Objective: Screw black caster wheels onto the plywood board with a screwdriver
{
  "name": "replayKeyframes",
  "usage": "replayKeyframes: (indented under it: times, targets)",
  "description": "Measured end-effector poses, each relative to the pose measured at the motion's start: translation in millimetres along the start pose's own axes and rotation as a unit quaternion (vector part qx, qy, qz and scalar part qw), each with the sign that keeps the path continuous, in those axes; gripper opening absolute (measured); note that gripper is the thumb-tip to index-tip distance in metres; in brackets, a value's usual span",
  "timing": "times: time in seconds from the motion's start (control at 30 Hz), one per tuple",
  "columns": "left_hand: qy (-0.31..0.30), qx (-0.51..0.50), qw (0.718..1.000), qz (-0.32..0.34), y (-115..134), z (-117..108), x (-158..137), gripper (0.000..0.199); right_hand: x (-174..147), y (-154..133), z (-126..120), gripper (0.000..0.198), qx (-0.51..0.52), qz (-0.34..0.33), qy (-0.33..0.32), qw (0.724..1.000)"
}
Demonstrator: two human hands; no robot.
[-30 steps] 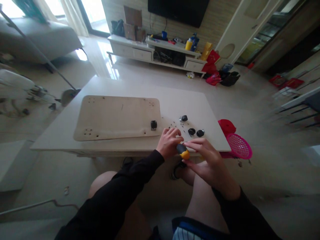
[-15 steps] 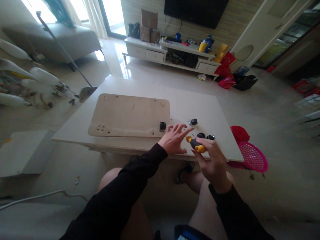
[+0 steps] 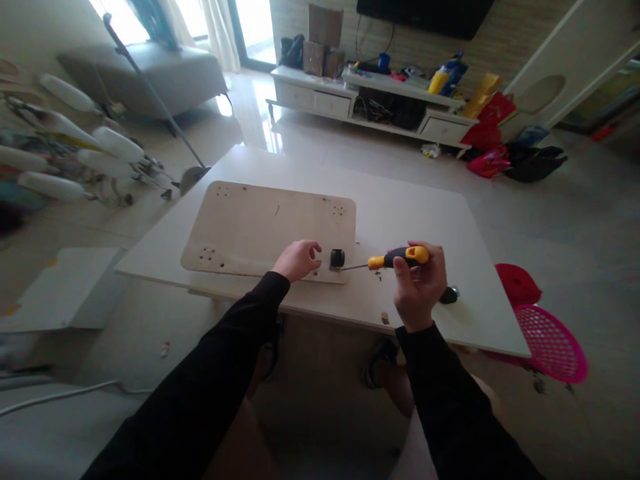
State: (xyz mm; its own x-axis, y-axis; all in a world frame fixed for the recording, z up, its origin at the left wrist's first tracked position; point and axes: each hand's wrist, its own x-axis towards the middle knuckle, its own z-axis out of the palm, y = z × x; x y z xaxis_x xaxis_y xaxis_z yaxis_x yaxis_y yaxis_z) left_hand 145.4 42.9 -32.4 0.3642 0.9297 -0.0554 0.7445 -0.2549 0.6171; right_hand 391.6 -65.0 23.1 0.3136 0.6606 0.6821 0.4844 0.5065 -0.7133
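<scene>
A black caster wheel [image 3: 337, 257] stands at the near right corner of a pale wooden board [image 3: 270, 227] with screw holes at its corners. My right hand [image 3: 420, 287] grips a yellow and black screwdriver [image 3: 400, 257] by its handle. Its thin shaft points left, the tip at the caster's metal base; whether it sits in a screw I cannot tell. Just left of the wheel, my left hand [image 3: 299, 260] hovers over the board's near edge, fingers curved and thumb apart, nothing visible between them. Another caster [image 3: 449, 295] lies beyond my right hand, partly hidden.
The board lies on a white table [image 3: 415, 207]. Small screws [image 3: 379, 275] are scattered right of the board. A pink basket [image 3: 550, 343] and a red object [image 3: 517, 283] are beside the table's right edge. A TV cabinet [image 3: 320, 100] stands across the floor.
My left hand has moved left, from the loose parts to beside the mounted caster. My right hand has swung the screwdriver so its tip meets the caster's base. The view has shifted.
</scene>
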Motion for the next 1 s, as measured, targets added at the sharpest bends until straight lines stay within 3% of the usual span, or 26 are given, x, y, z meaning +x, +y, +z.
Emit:
replayKeyframes:
  times: [0.2,0.47,0.67,1.0]
  targets:
    - [-0.068,0.012,0.997,-0.031,9.4,4.5,9.9,0.04,-6.0,8.1,12.0,0.035,-0.014,-0.063,-0.051,0.997]
    - [-0.099,0.01,0.995,0.008,12.4,4.0,18.7,0.061,-5.9,9.4,14.0,0.032,0.01,-0.048,-0.052,0.997]
    - [-0.071,0.013,0.995,0.073,14.7,0.6,21.4,0.055,-7.7,15.8,13.6,0.032,-0.006,-0.042,-0.076,0.996]
    - [-0.076,0.032,0.99,0.118,18.8,-0.4,26.2,0.047,-10.1,16.5,12.0,0.035,-0.029,-0.066,-0.078,0.994]
